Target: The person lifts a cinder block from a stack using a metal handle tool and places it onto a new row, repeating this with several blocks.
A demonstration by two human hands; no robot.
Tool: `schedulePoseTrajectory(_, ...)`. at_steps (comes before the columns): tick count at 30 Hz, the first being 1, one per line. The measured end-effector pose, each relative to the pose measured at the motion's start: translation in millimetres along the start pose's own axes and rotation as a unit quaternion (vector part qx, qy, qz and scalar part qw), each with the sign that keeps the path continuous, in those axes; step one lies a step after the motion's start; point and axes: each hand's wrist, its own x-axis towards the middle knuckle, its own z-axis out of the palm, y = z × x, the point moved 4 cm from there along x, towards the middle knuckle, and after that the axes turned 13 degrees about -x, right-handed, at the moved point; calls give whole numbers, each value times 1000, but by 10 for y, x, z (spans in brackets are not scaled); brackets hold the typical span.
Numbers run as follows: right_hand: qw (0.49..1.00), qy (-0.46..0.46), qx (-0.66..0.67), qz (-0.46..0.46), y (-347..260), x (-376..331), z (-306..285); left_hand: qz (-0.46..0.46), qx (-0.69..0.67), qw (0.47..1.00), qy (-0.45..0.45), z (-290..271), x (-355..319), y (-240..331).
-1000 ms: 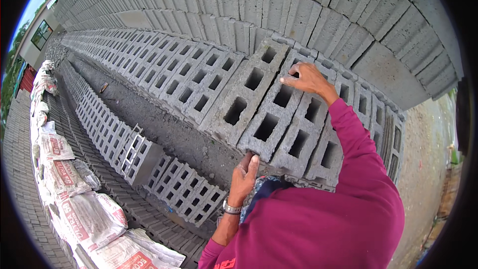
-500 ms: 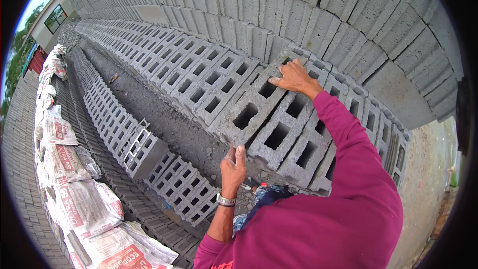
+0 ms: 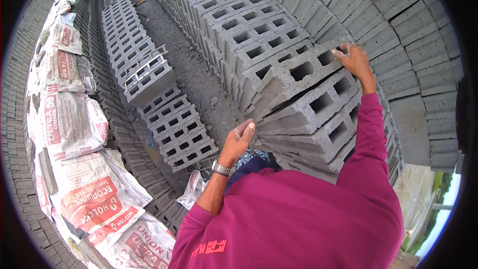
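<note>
My right hand (image 3: 354, 64) is closed on the far end of a grey hollow concrete block (image 3: 314, 65), with its fingers bent over the edge by the last hole. The block lies slightly skewed on top of the stacked row, a dark gap along its near side. Short of the block's near end is my left hand (image 3: 238, 142), fingers stretched out and holding nothing, apparently not touching the block. Dust whitens the fingertips of both hands. More hollow blocks (image 3: 326, 107) stand packed against the gripped one.
A tall wall of stacked blocks (image 3: 398, 50) rises behind the row. To the left, across a gritty strip (image 3: 199, 77), runs a lower row of blocks (image 3: 177, 132) with a white metal frame (image 3: 145, 72) on it. Cement bags (image 3: 74, 124) cover another stack farther left.
The view has turned, so the rows appear shifted. My right hand has moved to the gripped block's far end, and the block sits more askew. My left hand's thumb and fingers are closer together.
</note>
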Motion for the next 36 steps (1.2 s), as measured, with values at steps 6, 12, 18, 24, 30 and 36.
schedulePoseTrajectory(6, 978, 30, 205, -1, -1327, -874, -878, -14, 101, 954, 282, -2238, -972, -1502)
schedulePoseTrajectory(12, 889, -261, 319, -199, -3068, -1679, -64, -183, 10, 867, 463, -3460, -2282, -2702)
schedulePoseTrajectory(18, 820, -380, 274, -329, -3718, -1581, 1240, -364, -179, 776, 483, -3397, -2893, -3022)
schedulePoseTrajectory(24, 827, -358, 392, -185, -3909, -839, 1599, -325, -203, 755, 532, -3205, -2415, -2486)
schedulePoseTrajectory(30, 852, -438, 236, -159, -3365, -955, 2238, -217, -148, 855, 447, -2984, -960, -1778)
schedulePoseTrajectory(36, 823, -487, 222, -192, -4019, -1413, 2521, -204, -148, 841, 479, -3276, -1495, -1959)
